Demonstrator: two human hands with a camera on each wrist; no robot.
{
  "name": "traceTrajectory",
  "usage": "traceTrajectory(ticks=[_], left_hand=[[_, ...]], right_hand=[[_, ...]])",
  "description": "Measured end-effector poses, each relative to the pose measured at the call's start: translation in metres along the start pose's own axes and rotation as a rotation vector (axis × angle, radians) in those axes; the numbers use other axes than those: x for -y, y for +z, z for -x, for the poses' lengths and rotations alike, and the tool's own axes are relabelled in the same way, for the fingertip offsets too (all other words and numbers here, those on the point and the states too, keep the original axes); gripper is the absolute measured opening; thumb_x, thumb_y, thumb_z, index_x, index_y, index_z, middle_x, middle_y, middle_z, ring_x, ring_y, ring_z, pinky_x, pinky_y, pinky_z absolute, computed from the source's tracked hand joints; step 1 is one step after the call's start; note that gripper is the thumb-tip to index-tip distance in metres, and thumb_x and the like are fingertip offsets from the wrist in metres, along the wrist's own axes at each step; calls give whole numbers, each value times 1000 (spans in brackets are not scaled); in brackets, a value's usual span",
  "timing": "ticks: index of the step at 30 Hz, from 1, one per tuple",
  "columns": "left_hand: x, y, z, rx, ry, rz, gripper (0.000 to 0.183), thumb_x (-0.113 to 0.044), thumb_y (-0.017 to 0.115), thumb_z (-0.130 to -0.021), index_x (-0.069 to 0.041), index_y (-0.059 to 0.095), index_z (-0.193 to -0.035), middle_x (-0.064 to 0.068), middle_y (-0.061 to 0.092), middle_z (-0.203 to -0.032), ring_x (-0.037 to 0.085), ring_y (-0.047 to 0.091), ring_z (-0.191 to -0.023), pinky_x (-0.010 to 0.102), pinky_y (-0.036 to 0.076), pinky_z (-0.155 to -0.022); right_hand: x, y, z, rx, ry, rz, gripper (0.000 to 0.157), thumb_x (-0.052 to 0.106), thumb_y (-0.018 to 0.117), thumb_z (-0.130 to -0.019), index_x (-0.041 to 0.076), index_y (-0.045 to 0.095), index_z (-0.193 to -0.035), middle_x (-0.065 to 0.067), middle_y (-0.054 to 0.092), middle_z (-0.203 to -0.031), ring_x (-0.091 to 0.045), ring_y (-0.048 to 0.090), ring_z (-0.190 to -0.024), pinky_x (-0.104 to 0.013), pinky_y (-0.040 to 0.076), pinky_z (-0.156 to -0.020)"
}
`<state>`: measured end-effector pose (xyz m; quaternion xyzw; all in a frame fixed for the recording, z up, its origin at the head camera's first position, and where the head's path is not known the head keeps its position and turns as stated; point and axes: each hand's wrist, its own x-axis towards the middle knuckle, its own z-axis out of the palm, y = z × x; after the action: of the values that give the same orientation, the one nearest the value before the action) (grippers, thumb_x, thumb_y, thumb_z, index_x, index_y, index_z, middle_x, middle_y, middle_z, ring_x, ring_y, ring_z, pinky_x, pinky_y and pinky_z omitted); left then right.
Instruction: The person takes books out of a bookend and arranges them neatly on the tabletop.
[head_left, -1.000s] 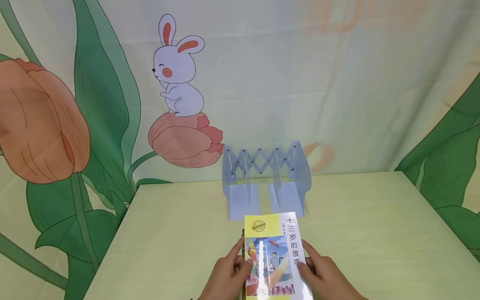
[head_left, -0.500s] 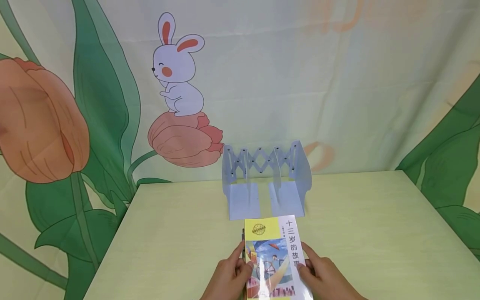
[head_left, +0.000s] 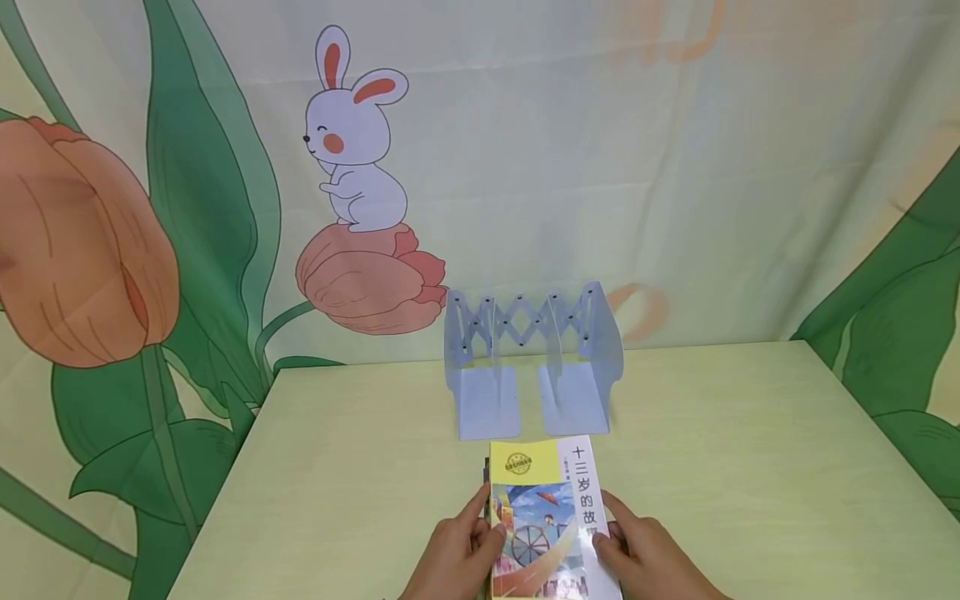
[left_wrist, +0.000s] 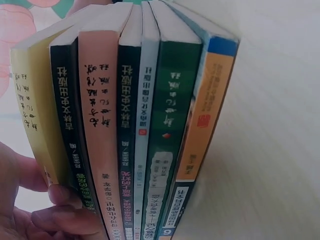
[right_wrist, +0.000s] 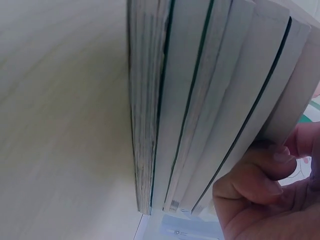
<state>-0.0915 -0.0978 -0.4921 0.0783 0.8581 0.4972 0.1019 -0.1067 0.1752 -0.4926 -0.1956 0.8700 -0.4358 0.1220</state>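
A book [head_left: 537, 517] with a yellow-and-white cover and a wheel picture tops a stack at the front of the table. My left hand [head_left: 459, 542] holds its left side, thumb on the cover; my right hand [head_left: 643, 546] holds the opposite side the same way. In the left wrist view, curled fingers [left_wrist: 60, 195] lie at the yellow spine [left_wrist: 40, 110] and the dark spine below it. Several other spines follow, among them a pink one [left_wrist: 97, 115], a green one [left_wrist: 172, 100] and an orange one [left_wrist: 207, 110]. The right wrist view shows fingers [right_wrist: 260, 172] curled at the top book's page edge [right_wrist: 295, 95].
Just beyond the stack stands a pale blue folding book rack [head_left: 558, 333] with upright dividers and crossed back struts. It is on the light yellow-green table [head_left: 345, 483], before a cloth backdrop [head_left: 540, 150] printed with a rabbit and tulips.
The top book's far edge has shifted slightly toward me, away from the rack, and the glare on its cover has faded. Both hands keep their hold, almost unmoved.
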Motion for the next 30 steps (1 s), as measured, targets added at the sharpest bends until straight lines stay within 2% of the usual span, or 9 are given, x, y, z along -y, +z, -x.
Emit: traceTrajectory(ticks=[6,10,18,24,30], left_hand=[[2,0,-1,-5,15,-40,65,-34,52,-99,2,33,-151,-10,47,-58,4,35,-47,23,40,-69],[4,0,0,-17,40,-71,64,-33,52,-100,4,35,-149,-11,45,-57,2,32,-46,23,40,-73],[5,-2,0,6,20,-33,65,-32,54,-98,4,36,-149,-10,42,-57,4,30,-46,23,39,-67],[9,-4,0,-3,72,-36,62,-30,55,-98,4,39,-147,-10,44,-59,2,32,-47,22,39,-69],[10,-4,0,0,53,-33,64,-33,56,-97,2,40,-147,-10,45,-59,3,32,-46,22,37,-64]], right_hand=[[-2,1,-1,34,28,-32,54,22,54,-100,1,38,-146,9,54,-69,1,50,-62,-18,42,-59],[-2,2,0,16,17,-10,52,20,55,-99,2,40,-146,11,53,-67,2,49,-60,-18,42,-59],[-1,3,-1,-1,1,-9,55,19,59,-97,3,40,-146,11,50,-65,3,47,-59,-18,41,-56],[1,3,-3,17,105,-17,63,26,63,-95,4,39,-149,8,48,-64,0,45,-56,-17,37,-51],[3,5,-5,5,169,-4,67,28,66,-93,4,39,-149,5,47,-65,-3,43,-56,-18,35,-51]])
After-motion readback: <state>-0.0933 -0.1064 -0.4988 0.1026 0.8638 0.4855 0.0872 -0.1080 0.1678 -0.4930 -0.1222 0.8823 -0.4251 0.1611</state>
